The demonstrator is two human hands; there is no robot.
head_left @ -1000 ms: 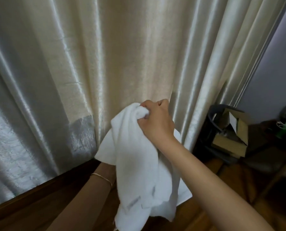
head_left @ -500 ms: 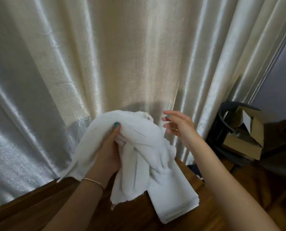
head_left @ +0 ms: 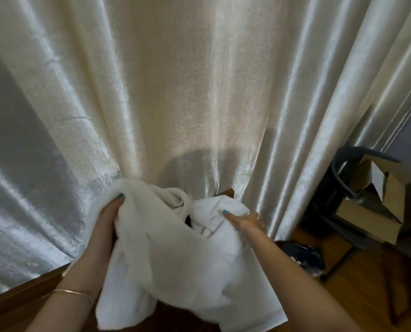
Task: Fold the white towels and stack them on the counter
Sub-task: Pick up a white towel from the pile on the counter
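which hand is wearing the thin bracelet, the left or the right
The left hand: a thin gold bracelet circles its wrist while it grips the white towel. The right hand, also on the towel, shows a bare wrist.

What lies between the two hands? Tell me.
In the head view, bunched white towel spans the stretch: the left hand grips its left edge, the right hand its right part. A dark gap shows mid-cloth.

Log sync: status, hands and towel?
Left hand grips white towel, right hand pinches far edge. Towel bunched, unfolded, over wooden counter. Curtain close behind.
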